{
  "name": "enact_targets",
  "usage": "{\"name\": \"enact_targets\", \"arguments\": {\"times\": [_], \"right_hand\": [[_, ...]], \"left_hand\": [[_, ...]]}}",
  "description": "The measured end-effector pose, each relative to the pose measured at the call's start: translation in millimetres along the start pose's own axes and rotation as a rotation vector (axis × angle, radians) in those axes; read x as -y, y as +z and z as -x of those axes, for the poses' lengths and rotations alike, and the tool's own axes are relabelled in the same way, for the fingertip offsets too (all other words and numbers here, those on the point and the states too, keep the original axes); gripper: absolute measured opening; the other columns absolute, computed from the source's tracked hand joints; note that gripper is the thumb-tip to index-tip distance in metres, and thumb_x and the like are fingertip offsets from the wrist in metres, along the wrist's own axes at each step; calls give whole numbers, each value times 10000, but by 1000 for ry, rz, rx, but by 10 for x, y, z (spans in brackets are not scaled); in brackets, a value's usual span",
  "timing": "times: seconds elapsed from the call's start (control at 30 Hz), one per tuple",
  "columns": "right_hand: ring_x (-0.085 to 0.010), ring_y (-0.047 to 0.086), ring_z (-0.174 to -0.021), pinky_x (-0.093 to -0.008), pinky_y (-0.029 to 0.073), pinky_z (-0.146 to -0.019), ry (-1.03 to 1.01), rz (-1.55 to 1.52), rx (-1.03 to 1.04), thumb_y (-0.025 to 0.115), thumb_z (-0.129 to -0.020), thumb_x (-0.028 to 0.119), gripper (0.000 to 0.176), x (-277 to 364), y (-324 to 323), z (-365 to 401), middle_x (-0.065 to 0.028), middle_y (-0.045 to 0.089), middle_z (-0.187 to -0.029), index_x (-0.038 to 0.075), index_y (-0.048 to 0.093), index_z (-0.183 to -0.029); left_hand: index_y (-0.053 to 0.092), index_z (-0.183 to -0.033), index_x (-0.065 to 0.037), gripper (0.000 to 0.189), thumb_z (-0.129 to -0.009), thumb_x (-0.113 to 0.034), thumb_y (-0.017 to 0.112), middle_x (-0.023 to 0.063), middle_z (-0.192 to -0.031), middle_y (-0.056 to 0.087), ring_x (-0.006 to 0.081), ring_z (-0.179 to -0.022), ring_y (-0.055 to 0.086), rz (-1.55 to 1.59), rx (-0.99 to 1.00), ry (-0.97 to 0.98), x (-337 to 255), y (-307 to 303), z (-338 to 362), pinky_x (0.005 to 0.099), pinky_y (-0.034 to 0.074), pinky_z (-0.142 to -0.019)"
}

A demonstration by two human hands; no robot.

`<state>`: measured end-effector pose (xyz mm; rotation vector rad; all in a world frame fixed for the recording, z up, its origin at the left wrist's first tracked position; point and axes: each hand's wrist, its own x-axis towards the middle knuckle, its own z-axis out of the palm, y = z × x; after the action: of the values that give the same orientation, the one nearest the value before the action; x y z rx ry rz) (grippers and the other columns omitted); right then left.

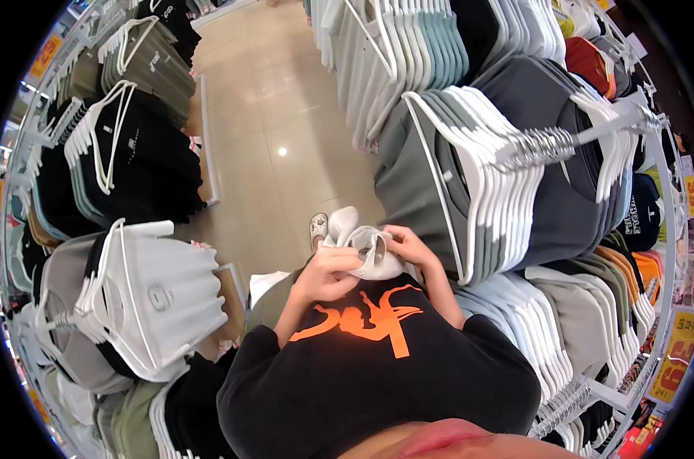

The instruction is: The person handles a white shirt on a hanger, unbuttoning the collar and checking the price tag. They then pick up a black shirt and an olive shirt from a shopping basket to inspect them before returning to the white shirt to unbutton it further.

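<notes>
Here we are, in the aisle between the clothes racks, and the pale cloth (383, 267) is up in both hands, in front of our black shirt (396, 382) and over the near end of the tiled floor (274, 138). It's bunched, with a folded loop opening towards us and one loose end poking out beyond the fingers, close by the shoe (318, 225) in this view.

The left hand (328, 275) is closed on the near-left side of the bundle, fingers curled over the folds. The right hand (409, 246) has the right edge of the loop pinched in its fingertips; what the thumb is doing underneath, we can't tell.

Handling-wise, the good move is a steady left grip with the finer work left to the right fingertips. We want the rim lifted gently, fold by fold; a hard pull would probably stretch the cloth or tighten the bunching. Light pressure lets the layers slide apart, and that loose end is best clear of the fingers so it doesn't fold back in.

Elbows in, too: the dark grey garments (416, 172) hang just beside us on the right, with the light grey shirts (163, 287) over to the left, and a wide swing could snag either.
</notes>
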<state>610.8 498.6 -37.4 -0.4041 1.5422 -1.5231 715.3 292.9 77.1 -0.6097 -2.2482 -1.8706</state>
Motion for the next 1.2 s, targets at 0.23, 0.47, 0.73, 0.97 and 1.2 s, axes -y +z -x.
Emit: {"name": "enact_targets", "arguments": {"times": [0.23, 0.47, 0.73, 0.97, 1.2], "right_hand": [[-65, 358, -562, -236, 282, -507, -429, 229, -484, 694, -721, 107, 382, 888, 31, -971, 16, 395, -587, 32, 385, -510], [-152, 352, -419, -285, 255, -405, -859, 626, -377, 705, -646, 38, 397, 1870, 625, -1969, -33, 335, -467, 48, 370, -434], [-215, 385, -413, -326, 297, -407, -918, 830, -178, 670, -684, 79, 365, 1948, 1008, -2619, -30, 381, -479, 61, 396, -444], [-217, 432, -435, -318, 339, -429, -892, 840, -13, 634, -688, 85, 297, 2187, 740, -3319, -23, 424, -491, 62, 449, -457], [-218, 431, -435, -326, 339, -415, -1024, 791, 53, 639, -662, 76, 271, 2630, 417, -4349, -22, 425, -508, 65, 446, -473]], "left_hand": [[526, -776, 2, 110, -673, -39, 524, 125, -672, 508, 295, -641, 511, -56, 152, -212, 551, -1012, -348, 335, 411, -565], [537, -1004, -35, 293, -733, -144, 543, 162, -924, 579, 338, -860, 562, -351, 461, -603, 1483, -1938, -293, 377, 454, -741], [533, -1068, -80, 339, -731, -46, 541, 150, -1040, 539, 322, -975, 531, -357, 183, -581, 1741, -2808, -636, 379, 432, -816], [539, -1061, -91, 406, -668, 3, 577, 113, -1049, 551, 324, -1006, 515, -405, -170, -357, 1880, -3261, -1295, 371, 418, -855], [611, -935, -47, 333, -628, 57, 536, 143, -896, 611, 302, -802, 591, -274, -85, -645, 2796, -3738, -1898, 328, 464, -698]]}}
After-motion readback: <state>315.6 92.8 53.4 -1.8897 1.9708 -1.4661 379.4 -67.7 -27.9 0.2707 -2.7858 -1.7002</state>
